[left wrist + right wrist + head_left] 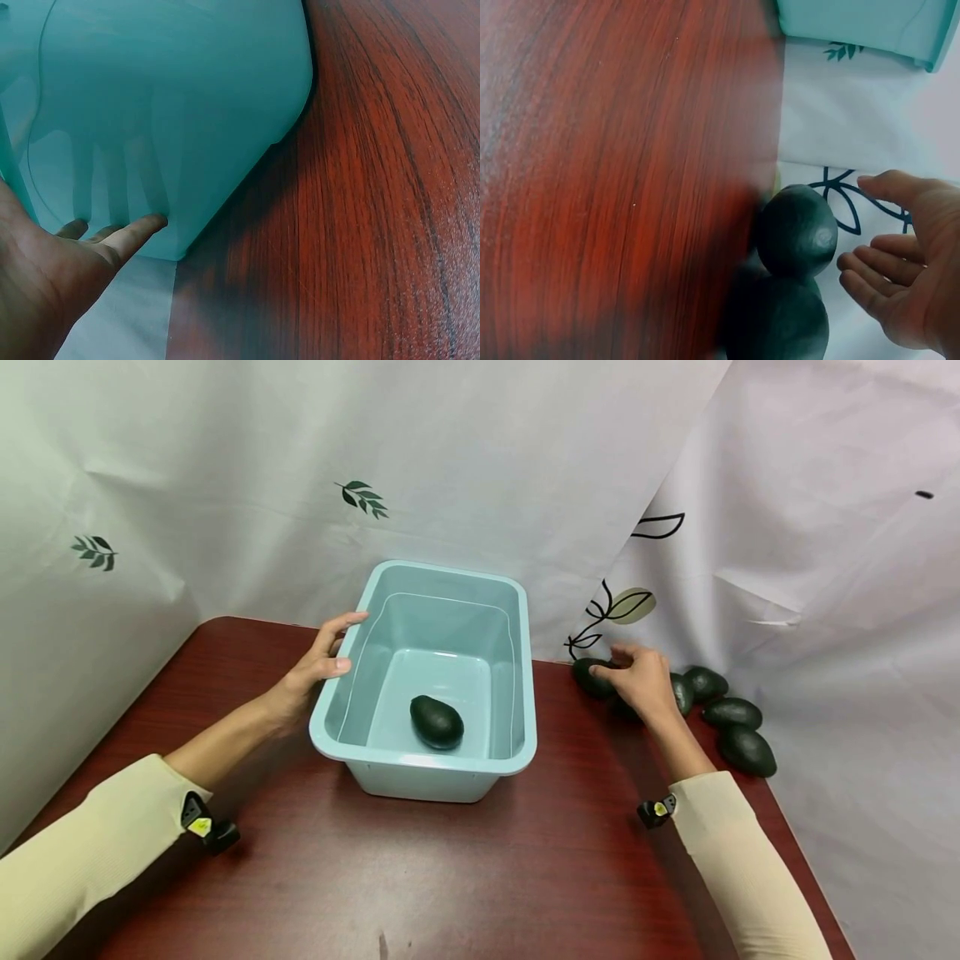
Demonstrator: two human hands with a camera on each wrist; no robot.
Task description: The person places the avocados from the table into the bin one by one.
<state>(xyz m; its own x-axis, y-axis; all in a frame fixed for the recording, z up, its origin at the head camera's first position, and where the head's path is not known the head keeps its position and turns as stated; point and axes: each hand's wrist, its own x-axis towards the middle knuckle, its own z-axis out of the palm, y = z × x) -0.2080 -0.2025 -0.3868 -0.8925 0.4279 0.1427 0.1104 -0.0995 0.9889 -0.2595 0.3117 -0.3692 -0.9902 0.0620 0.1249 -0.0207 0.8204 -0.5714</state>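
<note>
My left hand [307, 672] is at the left side of a pale blue plastic tub [442, 767]. Its thumb and index finger rest on the rim, while straight fingers [135, 238] touch the outer wall in the left wrist view. Inside the tub, one dark green avocado [437, 723] lies near the front. Over a row of avocados at the back right, my right hand [643, 678] reaches down with fingers spread beside the leftmost avocado [588, 677]. In the right wrist view, a gap shows between its fingers and the nearest avocado [798, 231].
More avocados [731, 713] run along the right edge of the reddish-brown wooden table [450, 877]. A white cloth [480, 460] with leaf prints hangs behind the table and down its right side. Each wrist wears a small black camera [656, 811].
</note>
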